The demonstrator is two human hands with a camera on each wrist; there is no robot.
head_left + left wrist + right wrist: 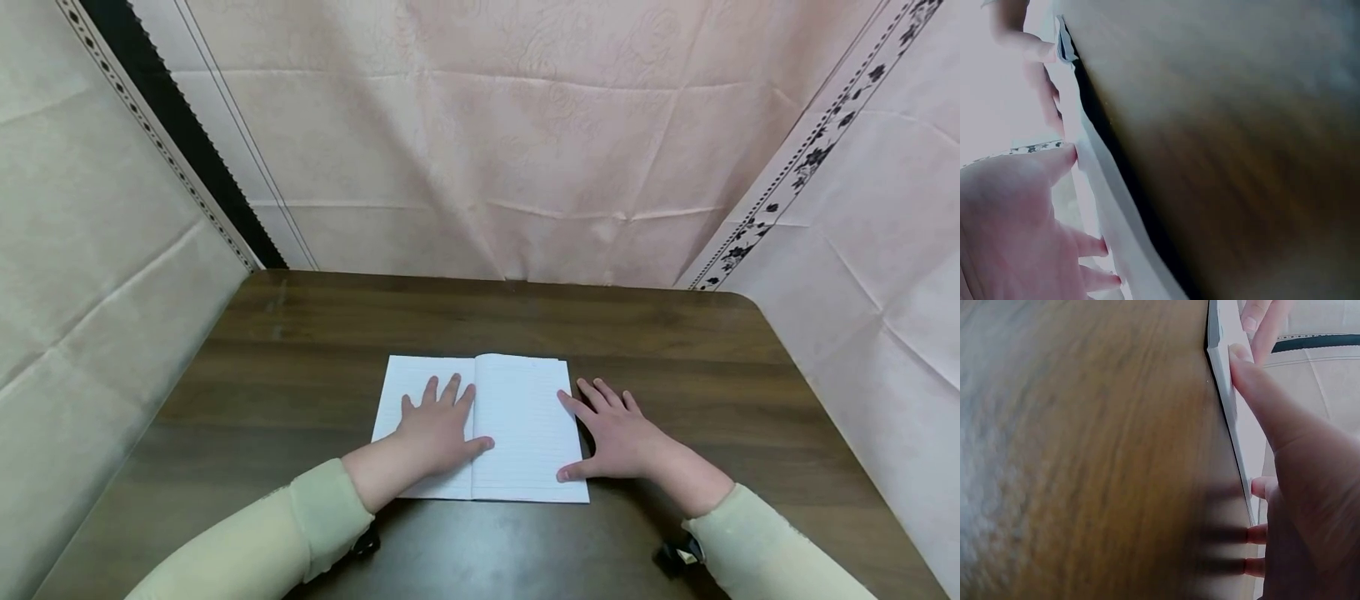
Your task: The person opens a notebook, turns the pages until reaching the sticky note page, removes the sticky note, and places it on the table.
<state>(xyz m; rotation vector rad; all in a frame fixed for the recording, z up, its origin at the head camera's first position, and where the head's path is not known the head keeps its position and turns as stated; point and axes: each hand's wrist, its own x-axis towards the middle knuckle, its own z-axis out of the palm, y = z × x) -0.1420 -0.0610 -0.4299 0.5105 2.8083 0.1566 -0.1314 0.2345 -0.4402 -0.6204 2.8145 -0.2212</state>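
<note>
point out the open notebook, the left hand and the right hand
open white lined notebook (517, 417), head view, bare right-hand page
left hand (433, 432), head view, back of the hand, flat on the left page
right hand (621, 437), head view, back of the hand

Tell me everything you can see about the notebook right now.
The notebook lies open and flat on the dark wooden table, near its middle. Both visible pages are white with faint ruled lines and look blank. The spine fold runs away from the person. The left hand rests flat on the left page, fingers straight. The right hand lies beside the right edge, its thumb touching the lower right corner and a finger touching the outer edge.
</note>
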